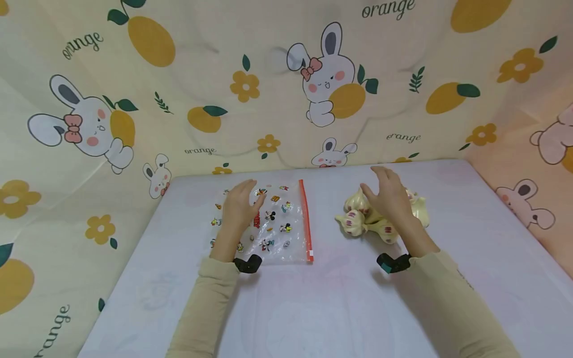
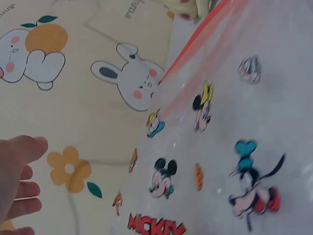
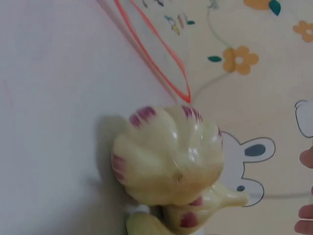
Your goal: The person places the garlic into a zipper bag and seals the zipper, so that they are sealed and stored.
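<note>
We note L hand over the L part of a transparent printed bag, thumb spread apart from the fingers. Bag lies flat on the white table; its red zip strip runs along the R edge. R hand is over a cluster of garlic bulbs, hiding part of it in head view; thumb likewise apart from fingers. We place bulbs R of bag, near it but w/ a gap. R wrist view: cream bulbs w/ purple marks, touching each other. Behind table: cloth w/ rabbits, oranges, etc.
</note>
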Tool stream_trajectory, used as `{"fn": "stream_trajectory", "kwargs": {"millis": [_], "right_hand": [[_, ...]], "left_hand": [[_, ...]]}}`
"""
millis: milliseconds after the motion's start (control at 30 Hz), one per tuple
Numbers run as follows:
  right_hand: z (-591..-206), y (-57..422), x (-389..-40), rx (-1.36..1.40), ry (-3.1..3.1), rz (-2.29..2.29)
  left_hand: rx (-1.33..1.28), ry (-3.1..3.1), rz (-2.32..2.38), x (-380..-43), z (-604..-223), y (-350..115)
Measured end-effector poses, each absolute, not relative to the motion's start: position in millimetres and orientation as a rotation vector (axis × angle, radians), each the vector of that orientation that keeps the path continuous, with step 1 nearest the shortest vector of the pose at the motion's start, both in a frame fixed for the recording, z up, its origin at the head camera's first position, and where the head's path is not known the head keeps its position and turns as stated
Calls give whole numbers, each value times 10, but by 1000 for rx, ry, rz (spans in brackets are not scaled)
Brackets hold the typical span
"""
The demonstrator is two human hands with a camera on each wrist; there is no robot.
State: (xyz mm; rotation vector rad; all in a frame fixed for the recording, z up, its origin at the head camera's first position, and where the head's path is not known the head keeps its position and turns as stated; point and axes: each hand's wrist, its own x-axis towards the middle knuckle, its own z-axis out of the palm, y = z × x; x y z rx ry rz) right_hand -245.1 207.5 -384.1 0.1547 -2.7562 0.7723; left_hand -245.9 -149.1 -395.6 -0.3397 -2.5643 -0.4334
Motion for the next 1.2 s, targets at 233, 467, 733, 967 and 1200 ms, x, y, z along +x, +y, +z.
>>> {"fn": "stream_trajectory", "kwargs": {"millis": [233,467,733,967,1200], "right_hand": [[-3885,1987,-2376,173,-2743,814],[-3924,1869,-2302,178,-2722,915],[-3970,1672,-2231,207,-2668,1006],[-4054,1485,-2240,248,-2635,1033],[-4128,1311,-2277,302,-2619,1044]], "left_hand": [[-363,-2546,-616,-2367,-4030,-1399],[-374,-2564,-714,-2271,-4109,-1243],[-457,-2512,-701,-2220,-4202,-1085],[-440,-2529,-666,-2181,-4283,-891],[-421,-2608,-468,-2141,-4382,-685]]}}
